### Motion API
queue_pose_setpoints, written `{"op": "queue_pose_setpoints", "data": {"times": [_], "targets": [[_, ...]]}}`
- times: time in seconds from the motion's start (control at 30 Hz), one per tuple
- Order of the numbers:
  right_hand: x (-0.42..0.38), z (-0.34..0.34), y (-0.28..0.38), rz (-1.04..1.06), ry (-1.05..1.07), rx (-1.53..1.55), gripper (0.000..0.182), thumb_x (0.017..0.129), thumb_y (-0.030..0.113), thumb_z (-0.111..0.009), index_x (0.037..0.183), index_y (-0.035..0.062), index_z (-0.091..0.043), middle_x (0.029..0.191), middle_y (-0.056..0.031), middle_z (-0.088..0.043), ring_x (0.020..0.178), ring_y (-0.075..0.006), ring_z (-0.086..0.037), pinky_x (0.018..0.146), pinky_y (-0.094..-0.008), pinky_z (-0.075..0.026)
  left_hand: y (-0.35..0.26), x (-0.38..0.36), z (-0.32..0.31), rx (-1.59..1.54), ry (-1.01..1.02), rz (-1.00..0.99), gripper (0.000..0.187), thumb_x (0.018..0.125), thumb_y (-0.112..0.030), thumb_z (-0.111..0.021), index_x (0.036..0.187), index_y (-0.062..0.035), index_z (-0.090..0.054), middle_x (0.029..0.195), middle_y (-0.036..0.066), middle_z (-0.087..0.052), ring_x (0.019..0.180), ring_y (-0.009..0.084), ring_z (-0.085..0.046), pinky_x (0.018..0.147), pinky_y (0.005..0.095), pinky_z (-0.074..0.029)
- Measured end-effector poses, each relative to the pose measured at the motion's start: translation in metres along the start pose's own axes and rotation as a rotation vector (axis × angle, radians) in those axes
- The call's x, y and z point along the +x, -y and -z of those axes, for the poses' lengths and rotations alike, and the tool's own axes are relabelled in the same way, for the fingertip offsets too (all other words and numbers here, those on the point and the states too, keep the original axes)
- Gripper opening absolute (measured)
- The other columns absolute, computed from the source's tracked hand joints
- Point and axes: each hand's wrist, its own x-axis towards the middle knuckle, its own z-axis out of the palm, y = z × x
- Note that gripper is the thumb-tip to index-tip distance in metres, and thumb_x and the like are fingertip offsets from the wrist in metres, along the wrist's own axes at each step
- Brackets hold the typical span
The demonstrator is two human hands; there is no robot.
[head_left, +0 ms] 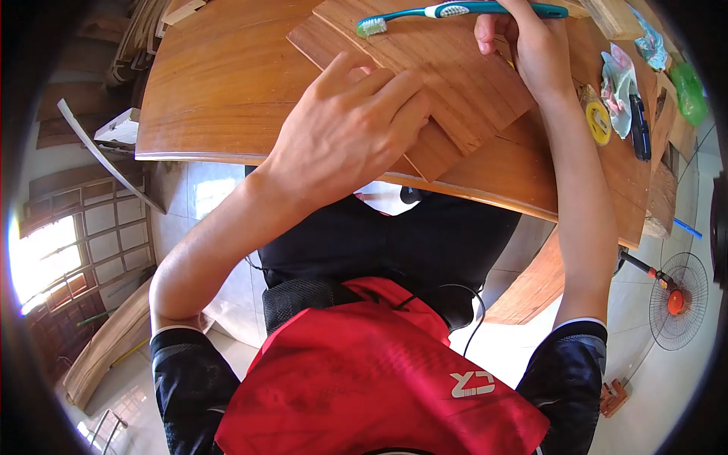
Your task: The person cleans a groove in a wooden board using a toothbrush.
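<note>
My right hand [523, 45] is closed around the handle of a teal and white toothbrush [455, 9], near the top edge of the view. The brush's bristle head points left, over flat wooden boards [478, 83] lying on the table [212, 98]. My left hand [353, 121] rests over the left part of the boards with its fingers bent. Its fingertips are partly hidden, so whether it grips a board cannot be made out.
To the right on the table lie a yellow tape measure [597, 121], crumpled plastic wrappers [618, 80], a dark marker [641, 129] and a green plastic item [688, 92]. Wood pieces [614, 17] sit at the top right. A fan [677, 302] stands beyond the table.
</note>
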Motion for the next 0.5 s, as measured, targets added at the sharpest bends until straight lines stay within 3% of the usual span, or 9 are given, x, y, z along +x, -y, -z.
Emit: {"op": "queue_pose_setpoints", "data": {"times": [0.17,0.27,0.37,0.5], "targets": [[-0.002,-0.006,0.006,-0.001,-0.026,-0.007,0.034,0.102,0.025,-0.054,0.085,-0.0024,-0.064,0.071,-0.0091,-0.063,0.048,-0.0136,-0.056,0.044,-0.0253,-0.045,0.002,0.003,0.003,-0.119,-0.045,0.027,0.013,0.076,-0.012,-0.074,0.084,-0.0088,-0.063,0.084,0.002,-0.061,0.08,0.0221,-0.063,0.08,0.035,-0.05],[-0.002,-0.004,0.006,-0.07,-0.045,-0.017,0.034,0.102,0.025,-0.054,0.084,-0.0025,-0.065,0.071,-0.0088,-0.063,0.048,-0.0133,-0.056,0.043,-0.0253,-0.045,0.001,-0.006,0.006,-0.289,-0.078,0.134,0.014,0.074,-0.01,-0.075,0.085,-0.0086,-0.066,0.089,0.003,-0.064,0.081,0.0235,-0.063,0.076,0.0358,-0.051],[-0.004,-0.004,0.006,-0.07,-0.045,-0.009,0.034,0.102,0.024,-0.054,0.084,-0.0026,-0.065,0.071,-0.0088,-0.063,0.048,-0.0133,-0.056,0.043,-0.0253,-0.045,-0.013,-0.014,0.005,-0.314,-0.131,0.298,0.019,0.072,-0.008,-0.074,0.091,-0.0083,-0.071,0.095,0.003,-0.066,0.082,0.0239,-0.062,0.073,0.0362,-0.05],[-0.005,-0.006,0.006,-0.029,-0.022,0.007,0.033,0.102,0.024,-0.054,0.084,-0.0026,-0.065,0.071,-0.0091,-0.063,0.049,-0.0132,-0.057,0.043,-0.0253,-0.045,-0.031,-0.02,0.0,-0.301,-0.174,0.376,0.025,0.073,-0.007,-0.072,0.098,-0.0087,-0.073,0.097,0.003,-0.067,0.08,0.0231,-0.061,0.071,0.0354,-0.05]]}}
